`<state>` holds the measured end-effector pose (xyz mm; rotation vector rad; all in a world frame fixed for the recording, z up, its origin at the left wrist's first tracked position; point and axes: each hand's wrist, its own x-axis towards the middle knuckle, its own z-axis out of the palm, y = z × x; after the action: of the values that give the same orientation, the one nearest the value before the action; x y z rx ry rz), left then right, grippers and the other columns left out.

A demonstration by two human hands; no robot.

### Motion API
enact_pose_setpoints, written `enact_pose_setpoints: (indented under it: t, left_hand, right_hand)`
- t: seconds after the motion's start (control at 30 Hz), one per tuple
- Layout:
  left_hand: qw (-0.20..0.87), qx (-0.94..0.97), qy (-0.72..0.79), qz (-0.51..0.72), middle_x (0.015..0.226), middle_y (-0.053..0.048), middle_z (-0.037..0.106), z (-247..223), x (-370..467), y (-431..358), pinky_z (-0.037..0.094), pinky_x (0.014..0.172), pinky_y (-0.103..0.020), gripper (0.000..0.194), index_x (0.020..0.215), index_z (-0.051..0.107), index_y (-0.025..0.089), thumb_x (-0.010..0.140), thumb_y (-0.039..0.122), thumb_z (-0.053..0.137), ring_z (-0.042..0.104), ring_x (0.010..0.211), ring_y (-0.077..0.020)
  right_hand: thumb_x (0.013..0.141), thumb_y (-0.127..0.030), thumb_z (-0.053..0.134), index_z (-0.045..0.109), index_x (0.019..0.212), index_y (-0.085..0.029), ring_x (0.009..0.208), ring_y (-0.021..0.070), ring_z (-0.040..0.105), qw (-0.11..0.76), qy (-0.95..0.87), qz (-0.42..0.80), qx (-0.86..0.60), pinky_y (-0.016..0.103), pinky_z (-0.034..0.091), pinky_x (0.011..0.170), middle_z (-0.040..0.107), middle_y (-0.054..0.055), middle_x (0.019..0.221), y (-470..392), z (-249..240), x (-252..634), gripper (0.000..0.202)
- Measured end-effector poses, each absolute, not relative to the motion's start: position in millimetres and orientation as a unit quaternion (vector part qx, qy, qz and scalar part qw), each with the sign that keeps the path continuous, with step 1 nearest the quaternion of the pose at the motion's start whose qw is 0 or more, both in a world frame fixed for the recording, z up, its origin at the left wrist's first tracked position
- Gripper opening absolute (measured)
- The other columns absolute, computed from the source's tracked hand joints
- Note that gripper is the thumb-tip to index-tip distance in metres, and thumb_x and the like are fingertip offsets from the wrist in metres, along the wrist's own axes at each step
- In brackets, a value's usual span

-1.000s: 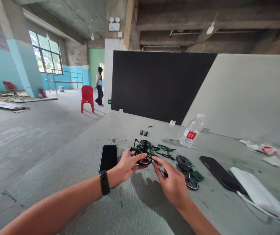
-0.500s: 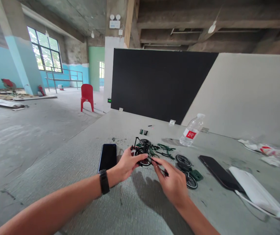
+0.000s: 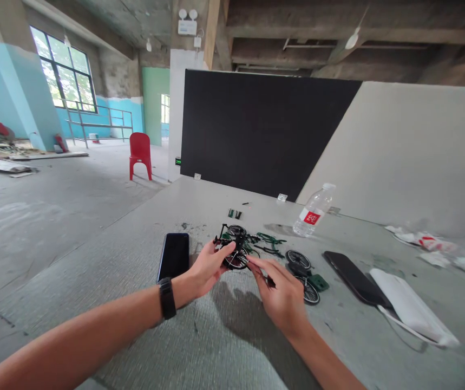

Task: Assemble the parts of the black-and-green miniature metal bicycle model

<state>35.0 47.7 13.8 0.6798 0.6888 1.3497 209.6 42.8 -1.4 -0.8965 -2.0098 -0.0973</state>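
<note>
Head camera view: a person's bare left hand (image 3: 208, 268) gripped a small black model bicycle with thin-spoked wheels (image 3: 237, 261) over a grey, grained tabletop (image 3: 167, 357), thumb on top and fingers beneath, while the right hand (image 3: 283, 292) held thumb and forefinger close together at the edge of the nearer wheel. From where I stood, I could not tell whether those fingertips pinched a tiny part or only met the rim. The danger seemed to lie in the slender pieces: too hard a squeeze by the left thumb could bend spokes or crack a joint, and too loose a hold could let the model twist and fall. Dark green, frame-like plastic parts (image 3: 272, 239) lay just behind it, where a drop could scatter them. Beside the right hand lay two loose black spoked wheels (image 3: 298, 259), which an outward swing could knock away. Two small dark green pieces (image 3: 231, 213) farther back looked easy to lose if nudged. Beyond the wheels, a clear plastic bottle with a red-and-white label (image 3: 312, 217) stood upright; a careless reach could tip it among the parts.
</note>
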Motion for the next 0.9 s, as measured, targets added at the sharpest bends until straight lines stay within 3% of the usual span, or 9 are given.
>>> enact_pose_setpoints:
  t: [0.37, 0.67, 0.9]
  left_hand:
    - [0.660, 0.314, 0.367, 0.576, 0.086, -0.004, 0.066, 15.1, 35.0, 44.4, 0.047, 0.055, -0.023, 0.026, 0.085, 0.061, 0.016, 0.077, 0.035, 0.077, 0.061, 0.071, -0.0143]
    - [0.652, 0.339, 0.374, 0.565, 0.093, -0.007, 0.066, 15.7, 33.9, 41.9, 0.052, 0.057, -0.025, 0.033, 0.092, 0.061, 0.016, 0.076, 0.041, 0.078, 0.063, 0.076, -0.0162]
    - [0.652, 0.329, 0.383, 0.565, 0.094, -0.007, 0.065, 14.1, 34.8, 43.1, 0.053, 0.057, -0.026, 0.026, 0.091, 0.061, 0.016, 0.080, 0.035, 0.075, 0.062, 0.078, -0.0168]
  right_hand:
    - [0.097, -0.022, 0.050, 0.069, 0.113, -0.026, 0.080, 0.0171, 0.072, 0.445, -0.821, -0.031, -0.357, 0.027, 0.057, 0.071, 0.074, 0.004, 0.092, 40.8, -0.9, 208.5, 0.026]
    - [0.096, -0.019, 0.050, 0.069, 0.110, -0.024, 0.081, 0.0163, 0.072, 0.424, -0.825, -0.056, -0.369, 0.027, 0.057, 0.072, 0.074, 0.003, 0.092, 40.2, 1.8, 209.5, 0.024]
    - [0.097, -0.020, 0.050, 0.071, 0.110, -0.025, 0.078, 0.0143, 0.072, 0.407, -0.835, -0.090, -0.360, 0.024, 0.057, 0.070, 0.075, 0.002, 0.090, 37.0, 6.1, 209.2, 0.025]
